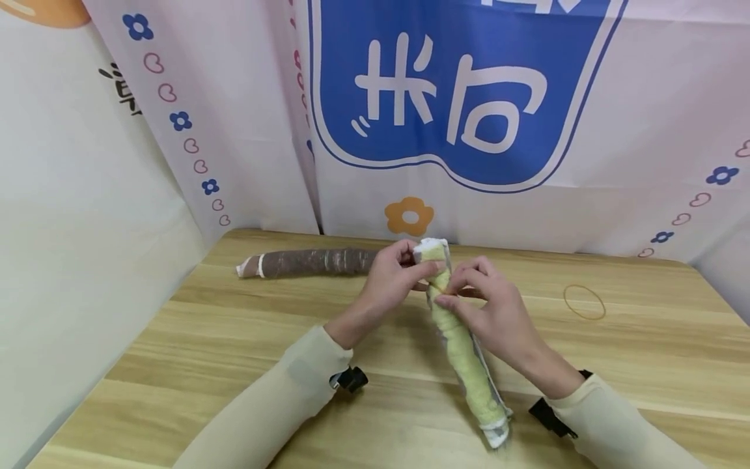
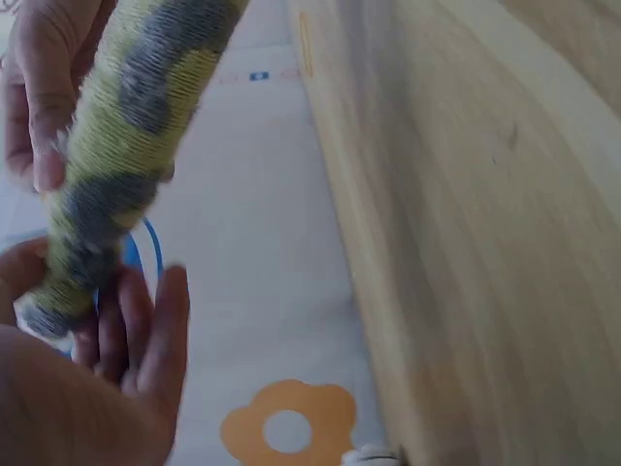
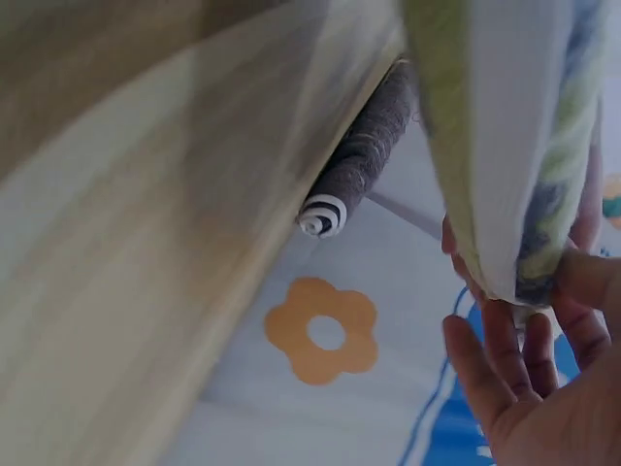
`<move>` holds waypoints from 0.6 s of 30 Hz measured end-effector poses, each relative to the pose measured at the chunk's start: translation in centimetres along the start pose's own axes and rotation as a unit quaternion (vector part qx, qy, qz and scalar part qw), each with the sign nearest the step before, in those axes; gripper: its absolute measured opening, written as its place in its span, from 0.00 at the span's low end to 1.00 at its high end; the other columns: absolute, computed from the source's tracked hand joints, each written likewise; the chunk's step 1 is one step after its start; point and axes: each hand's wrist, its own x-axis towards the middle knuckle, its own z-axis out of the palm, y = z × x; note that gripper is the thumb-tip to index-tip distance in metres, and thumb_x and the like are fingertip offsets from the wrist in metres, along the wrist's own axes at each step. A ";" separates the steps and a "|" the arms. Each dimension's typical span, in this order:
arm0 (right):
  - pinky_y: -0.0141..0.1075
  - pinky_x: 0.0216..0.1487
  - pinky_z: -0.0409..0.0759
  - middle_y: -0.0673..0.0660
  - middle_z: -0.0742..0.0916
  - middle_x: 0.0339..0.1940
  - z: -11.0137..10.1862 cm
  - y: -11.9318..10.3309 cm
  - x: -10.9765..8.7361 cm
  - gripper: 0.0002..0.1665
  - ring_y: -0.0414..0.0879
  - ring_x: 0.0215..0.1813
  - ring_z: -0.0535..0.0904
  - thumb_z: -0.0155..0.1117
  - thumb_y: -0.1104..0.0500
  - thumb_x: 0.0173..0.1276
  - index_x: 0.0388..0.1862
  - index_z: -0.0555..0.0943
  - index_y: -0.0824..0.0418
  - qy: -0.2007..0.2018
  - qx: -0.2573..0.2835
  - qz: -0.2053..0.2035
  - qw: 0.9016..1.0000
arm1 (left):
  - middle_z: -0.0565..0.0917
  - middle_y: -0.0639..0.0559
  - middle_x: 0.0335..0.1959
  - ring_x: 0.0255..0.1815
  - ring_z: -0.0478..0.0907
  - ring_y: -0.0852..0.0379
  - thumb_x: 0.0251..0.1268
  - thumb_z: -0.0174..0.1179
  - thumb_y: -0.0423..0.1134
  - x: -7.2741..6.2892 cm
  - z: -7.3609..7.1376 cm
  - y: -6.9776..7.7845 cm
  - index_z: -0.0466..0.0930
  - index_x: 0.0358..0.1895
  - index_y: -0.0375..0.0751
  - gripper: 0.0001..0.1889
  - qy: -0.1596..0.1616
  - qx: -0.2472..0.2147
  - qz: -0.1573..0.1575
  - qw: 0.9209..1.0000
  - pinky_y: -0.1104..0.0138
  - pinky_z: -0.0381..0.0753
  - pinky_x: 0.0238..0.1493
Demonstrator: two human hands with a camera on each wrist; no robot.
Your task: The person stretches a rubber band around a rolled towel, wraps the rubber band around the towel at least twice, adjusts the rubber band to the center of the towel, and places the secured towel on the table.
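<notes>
A rolled towel (image 1: 469, 365), yellow with grey patches and a white edge, is held slanting over the table. My left hand (image 1: 389, 277) grips it near its upper end, thumb across the front. Just below, my right hand (image 1: 492, 306) pinches with thumb and fingertips at a thin orange-brown rubber band, where the roll is drawn narrow. Fingers hide most of that band. In the left wrist view the towel (image 2: 146, 116) shows its patchy side, with the left hand (image 2: 107, 388) around its end. The right wrist view shows the white edge of the towel (image 3: 509, 146) beside the right hand (image 3: 553, 379).
A brown rolled towel (image 1: 316, 262) with a white band near its left end lies along the back of the wooden table (image 1: 234, 365). A loose yellow rubber band (image 1: 577, 285) lies to the right. Printed cloth (image 1: 263, 163) hangs behind the table.
</notes>
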 end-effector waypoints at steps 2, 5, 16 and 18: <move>0.37 0.48 0.88 0.53 0.82 0.44 -0.2 0.1 0.1 0.08 0.48 0.51 0.82 0.77 0.70 0.66 0.36 0.86 0.60 0.009 0.041 0.051 0.998 | 0.86 0.43 0.45 0.42 0.85 0.55 0.72 0.65 0.37 0.3 -0.4 -0.3 0.77 0.54 0.32 0.15 -0.045 -0.064 -0.013 0.997 0.57 0.89 0.44; 0.35 0.49 0.87 0.53 0.85 0.46 -0.6 0.4 0.2 0.04 0.47 0.54 0.82 0.75 0.67 0.70 0.37 0.87 0.62 0.015 0.062 0.109 0.992 | 0.86 0.40 0.52 0.46 0.86 0.53 0.74 0.60 0.35 0.5 -1.0 -0.7 0.73 0.65 0.29 0.21 -0.100 -0.145 -0.033 0.984 0.58 0.89 0.47; 0.42 0.50 0.88 0.59 0.86 0.46 -1.1 0.6 0.5 0.09 0.48 0.47 0.85 0.67 0.60 0.80 0.46 0.84 0.67 -0.062 0.116 0.196 0.972 | 0.88 0.47 0.41 0.38 0.86 0.56 0.68 0.72 0.34 0.5 -0.9 -0.5 0.84 0.52 0.33 0.14 -0.046 -0.085 -0.053 0.994 0.61 0.89 0.42; 0.43 0.50 0.87 0.57 0.86 0.45 -1.2 0.3 0.6 0.09 0.49 0.47 0.84 0.73 0.59 0.75 0.43 0.83 0.64 -0.077 0.087 0.186 0.976 | 0.87 0.48 0.36 0.36 0.85 0.56 0.65 0.74 0.34 0.4 -0.6 -0.2 0.84 0.47 0.35 0.12 -0.026 -0.068 -0.052 0.996 0.62 0.89 0.39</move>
